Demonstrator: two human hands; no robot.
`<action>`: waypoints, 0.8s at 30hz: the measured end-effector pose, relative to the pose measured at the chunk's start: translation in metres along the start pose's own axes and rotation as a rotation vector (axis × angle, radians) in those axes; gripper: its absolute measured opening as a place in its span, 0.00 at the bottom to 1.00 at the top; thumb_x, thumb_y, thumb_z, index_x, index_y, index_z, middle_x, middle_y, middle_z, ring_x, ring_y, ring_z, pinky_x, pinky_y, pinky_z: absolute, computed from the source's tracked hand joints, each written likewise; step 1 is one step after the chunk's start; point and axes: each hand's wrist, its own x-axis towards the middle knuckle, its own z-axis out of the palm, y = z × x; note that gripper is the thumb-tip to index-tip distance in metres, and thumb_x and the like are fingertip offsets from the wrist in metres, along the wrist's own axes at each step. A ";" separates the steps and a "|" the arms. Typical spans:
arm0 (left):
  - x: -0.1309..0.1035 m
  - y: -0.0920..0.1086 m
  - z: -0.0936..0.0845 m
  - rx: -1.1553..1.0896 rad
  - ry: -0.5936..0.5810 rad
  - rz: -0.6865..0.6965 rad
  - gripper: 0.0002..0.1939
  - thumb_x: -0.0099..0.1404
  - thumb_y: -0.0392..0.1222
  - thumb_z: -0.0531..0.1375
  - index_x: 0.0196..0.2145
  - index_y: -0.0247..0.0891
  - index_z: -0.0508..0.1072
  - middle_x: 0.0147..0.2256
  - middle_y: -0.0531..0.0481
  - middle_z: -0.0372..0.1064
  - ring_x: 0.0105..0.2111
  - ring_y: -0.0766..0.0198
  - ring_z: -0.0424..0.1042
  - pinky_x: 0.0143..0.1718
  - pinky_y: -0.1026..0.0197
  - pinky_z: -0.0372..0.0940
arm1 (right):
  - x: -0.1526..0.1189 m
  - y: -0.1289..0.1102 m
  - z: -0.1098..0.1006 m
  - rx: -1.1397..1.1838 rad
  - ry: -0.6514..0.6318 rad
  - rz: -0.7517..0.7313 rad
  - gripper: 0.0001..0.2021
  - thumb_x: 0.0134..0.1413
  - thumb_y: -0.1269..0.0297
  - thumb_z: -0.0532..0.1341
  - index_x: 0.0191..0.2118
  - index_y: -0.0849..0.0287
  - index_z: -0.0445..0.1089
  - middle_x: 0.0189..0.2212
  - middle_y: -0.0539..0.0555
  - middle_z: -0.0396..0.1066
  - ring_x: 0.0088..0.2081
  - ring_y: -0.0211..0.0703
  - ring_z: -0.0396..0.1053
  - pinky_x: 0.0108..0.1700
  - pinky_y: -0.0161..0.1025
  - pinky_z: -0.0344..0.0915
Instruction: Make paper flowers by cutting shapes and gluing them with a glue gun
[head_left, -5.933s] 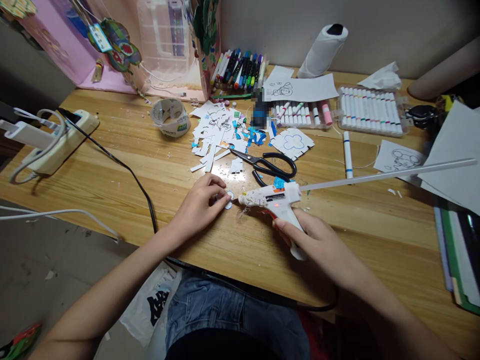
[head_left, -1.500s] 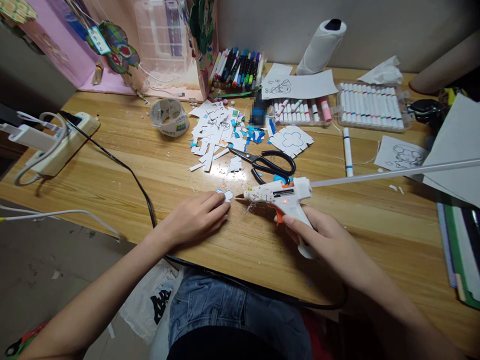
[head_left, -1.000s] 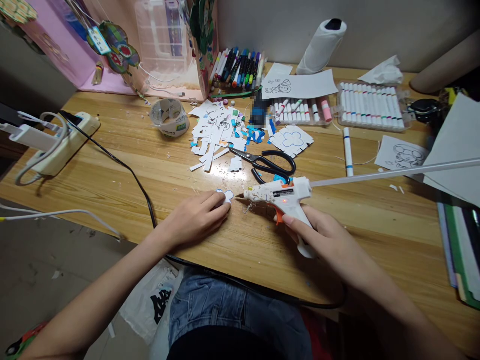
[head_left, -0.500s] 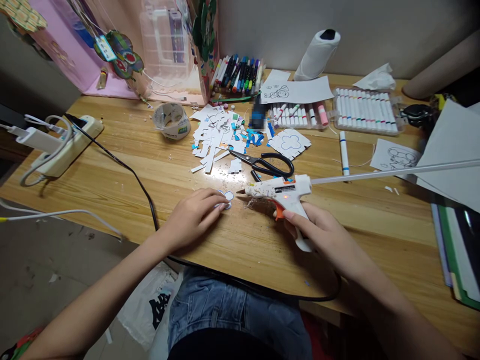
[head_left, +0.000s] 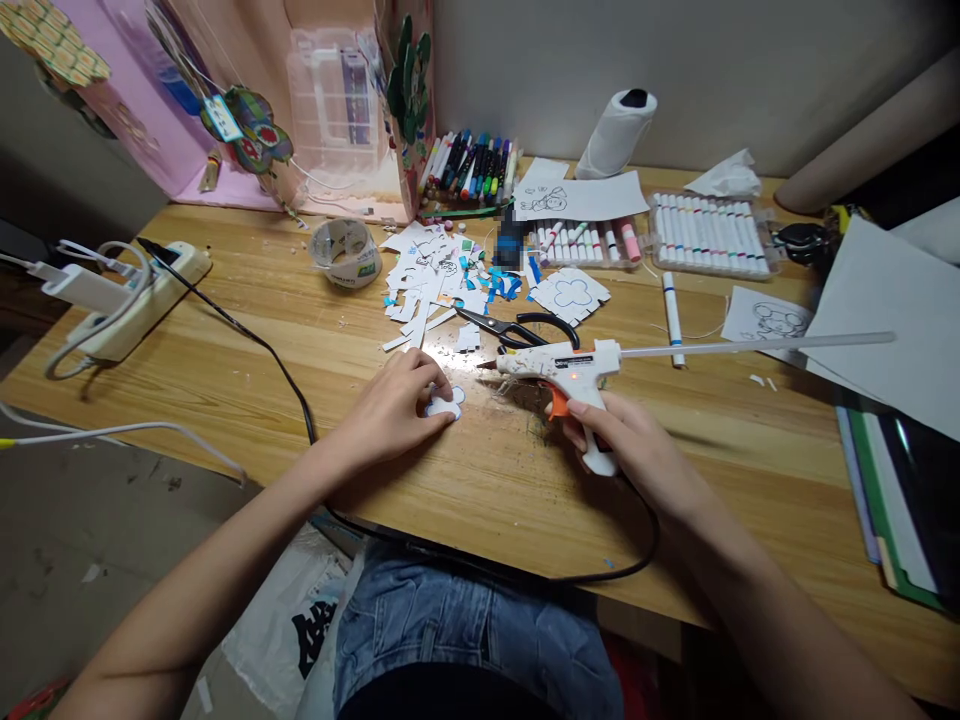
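My right hand [head_left: 611, 430] is wrapped round the handle of a white hot glue gun [head_left: 559, 365], a finger at its orange trigger. Its small light glows, and a long clear glue stick [head_left: 720, 347] juts out of the back. The brown nozzle points left, a little above the table and apart from the paper. My left hand [head_left: 397, 405] has its thumb and fingers round a small white paper flower [head_left: 448, 404] with a blue outline, low over the wooden table [head_left: 465, 500]. The fingers hide the flower's left part.
Black scissors [head_left: 517, 328] lie behind the glue gun, beside paper scraps [head_left: 420, 265] and a roll of tape [head_left: 345, 255]. Marker sets [head_left: 709, 235] stand at the back. A power strip [head_left: 142, 300] sits at the left, its black cable crossing the table.
My left fingers have shifted from lying over the paper flower to holding its edge, showing more of it. The glue gun stays in my right hand, and the view has tilted slightly.
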 end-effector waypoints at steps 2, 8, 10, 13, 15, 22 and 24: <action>0.000 0.000 0.002 -0.017 0.003 -0.004 0.10 0.57 0.42 0.60 0.37 0.38 0.68 0.36 0.48 0.65 0.34 0.62 0.65 0.34 0.58 0.63 | 0.001 0.001 0.000 0.006 0.002 -0.010 0.19 0.54 0.50 0.52 0.20 0.58 0.58 0.16 0.47 0.57 0.19 0.34 0.54 0.21 0.32 0.51; 0.004 0.003 -0.003 0.018 -0.072 -0.078 0.13 0.54 0.43 0.61 0.37 0.37 0.67 0.34 0.49 0.66 0.31 0.62 0.66 0.29 0.60 0.62 | 0.004 0.004 -0.001 0.027 0.001 -0.018 0.19 0.54 0.51 0.52 0.20 0.59 0.58 0.16 0.47 0.58 0.18 0.33 0.55 0.21 0.32 0.51; 0.005 0.004 -0.006 0.038 -0.096 -0.076 0.10 0.54 0.44 0.60 0.33 0.37 0.68 0.32 0.49 0.66 0.31 0.62 0.66 0.29 0.60 0.61 | 0.004 0.004 -0.001 0.039 0.008 -0.022 0.18 0.54 0.51 0.53 0.20 0.59 0.58 0.16 0.47 0.58 0.18 0.33 0.55 0.20 0.31 0.51; 0.004 0.004 -0.004 0.014 -0.106 -0.049 0.07 0.56 0.43 0.59 0.29 0.37 0.68 0.30 0.50 0.66 0.30 0.62 0.66 0.29 0.60 0.61 | 0.003 0.002 -0.001 0.052 0.012 -0.033 0.18 0.53 0.51 0.53 0.20 0.58 0.57 0.16 0.46 0.58 0.18 0.33 0.55 0.20 0.31 0.51; 0.000 0.004 0.000 -0.074 -0.108 -0.057 0.06 0.57 0.42 0.58 0.29 0.37 0.68 0.29 0.50 0.67 0.28 0.64 0.66 0.27 0.62 0.60 | 0.003 0.001 -0.001 0.050 0.013 -0.035 0.19 0.53 0.50 0.52 0.20 0.58 0.57 0.16 0.46 0.58 0.18 0.33 0.54 0.20 0.31 0.51; -0.012 0.009 -0.002 -0.406 0.076 -0.060 0.04 0.58 0.39 0.59 0.30 0.36 0.68 0.29 0.51 0.70 0.28 0.68 0.69 0.28 0.65 0.64 | 0.004 0.005 -0.002 0.073 0.017 -0.019 0.19 0.53 0.49 0.53 0.20 0.59 0.57 0.16 0.47 0.58 0.17 0.32 0.55 0.19 0.31 0.51; -0.014 0.014 -0.009 -0.394 0.202 0.029 0.03 0.59 0.38 0.60 0.30 0.36 0.68 0.29 0.51 0.70 0.29 0.68 0.69 0.31 0.64 0.66 | 0.005 0.007 -0.002 0.099 0.020 -0.027 0.20 0.54 0.49 0.52 0.21 0.59 0.57 0.16 0.47 0.58 0.17 0.32 0.56 0.19 0.31 0.52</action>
